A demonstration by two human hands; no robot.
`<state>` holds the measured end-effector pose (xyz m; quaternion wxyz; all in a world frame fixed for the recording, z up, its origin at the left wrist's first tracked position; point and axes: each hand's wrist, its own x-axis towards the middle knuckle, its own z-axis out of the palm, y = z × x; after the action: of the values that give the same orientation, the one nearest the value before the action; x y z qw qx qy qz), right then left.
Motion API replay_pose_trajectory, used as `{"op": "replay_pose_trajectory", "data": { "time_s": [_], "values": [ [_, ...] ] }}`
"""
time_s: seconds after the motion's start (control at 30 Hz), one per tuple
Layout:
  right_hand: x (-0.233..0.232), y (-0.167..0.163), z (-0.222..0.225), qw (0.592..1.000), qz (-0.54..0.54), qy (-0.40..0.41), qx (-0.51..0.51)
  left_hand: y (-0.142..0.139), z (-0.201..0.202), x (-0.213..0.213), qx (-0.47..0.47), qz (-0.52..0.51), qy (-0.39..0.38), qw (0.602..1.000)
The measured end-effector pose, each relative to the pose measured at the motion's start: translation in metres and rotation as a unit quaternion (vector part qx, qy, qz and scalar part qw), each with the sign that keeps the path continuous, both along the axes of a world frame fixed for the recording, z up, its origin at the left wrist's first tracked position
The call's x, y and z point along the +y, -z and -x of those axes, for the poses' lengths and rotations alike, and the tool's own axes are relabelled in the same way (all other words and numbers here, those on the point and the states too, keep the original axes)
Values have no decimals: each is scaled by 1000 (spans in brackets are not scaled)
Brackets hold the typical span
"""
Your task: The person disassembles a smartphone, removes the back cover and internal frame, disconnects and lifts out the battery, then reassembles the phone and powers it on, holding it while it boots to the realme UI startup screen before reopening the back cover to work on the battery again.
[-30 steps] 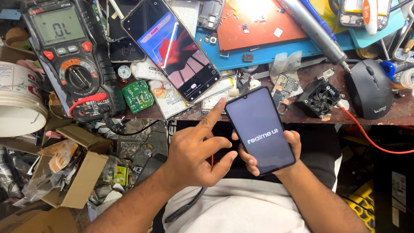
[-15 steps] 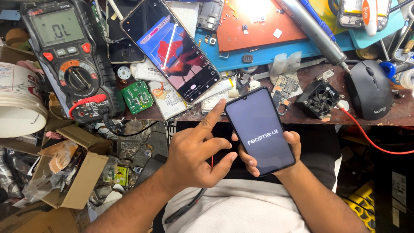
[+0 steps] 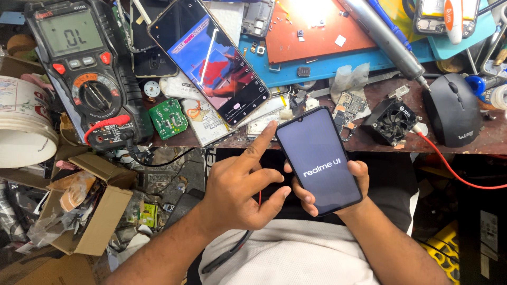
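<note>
At centre frame, a slim black smartphone with a dark lit screen (image 3: 319, 159) rests in the right hand (image 3: 338, 192), fingers curled around both edges. The left hand (image 3: 237, 184) extends its index fingertip to the phone's upper-left corner, other fingers loosely bent.

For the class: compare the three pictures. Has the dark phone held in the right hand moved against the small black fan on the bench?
No. The dark phone sits in the right hand, just left of the small black fan, as before.

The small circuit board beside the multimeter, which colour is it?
Green; the small circuit board shows clearly in the head view, right of the multimeter.
</note>
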<state>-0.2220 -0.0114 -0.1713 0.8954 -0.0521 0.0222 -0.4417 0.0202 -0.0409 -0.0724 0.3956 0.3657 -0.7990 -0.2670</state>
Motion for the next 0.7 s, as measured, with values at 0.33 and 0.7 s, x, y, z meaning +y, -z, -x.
{"op": "replay_pose_trajectory", "data": {
  "time_s": [0.33, 0.7],
  "values": [
    [0, 0, 0, 1000, -1, 4, -3, 0, 0, 0, 0, -4, 2, 1000],
    [0, -1, -1, 1000, 0, 9, 0, 0, 0, 0, -4, -5, 3, 1000]
  ]
}}
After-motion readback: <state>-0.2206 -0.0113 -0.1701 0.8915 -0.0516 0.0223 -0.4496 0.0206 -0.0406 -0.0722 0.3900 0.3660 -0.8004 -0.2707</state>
